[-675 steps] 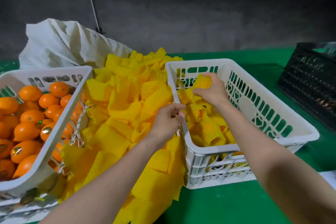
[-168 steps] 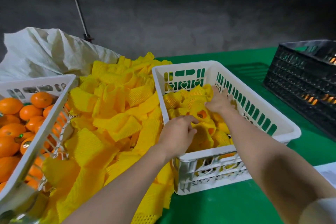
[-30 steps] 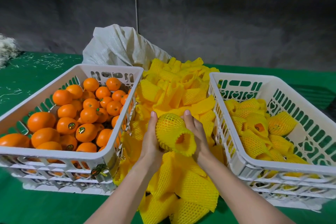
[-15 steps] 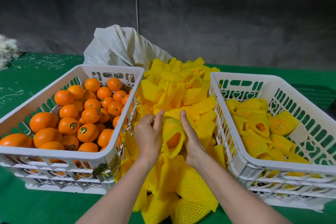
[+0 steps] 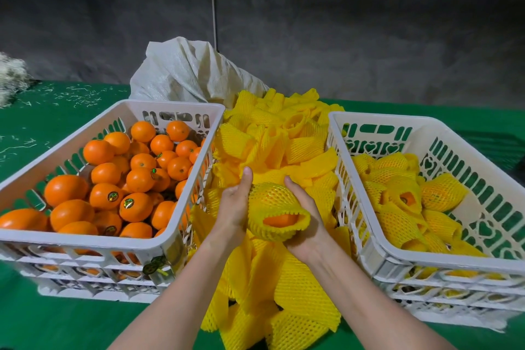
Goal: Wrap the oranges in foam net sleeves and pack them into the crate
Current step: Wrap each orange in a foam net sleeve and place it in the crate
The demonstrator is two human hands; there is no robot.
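Under held orange (image 5: 279,220), sleeve pile (image 5: 284,145), sack (image 5: 187,74) behind, fruit crate (image 5: 85,240), packing crate (image 5: 383,118)

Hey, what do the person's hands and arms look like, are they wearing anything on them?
Nothing is worn: the left hand and right hand are bare, with no gloves, rings or watch showing. Both forearms are bare too, with no sleeves in view.

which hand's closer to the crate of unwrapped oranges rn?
Left. The left hand holds the sleeved orange just right of the bare-orange crate; the right hand grips the orange's far side, farther away.
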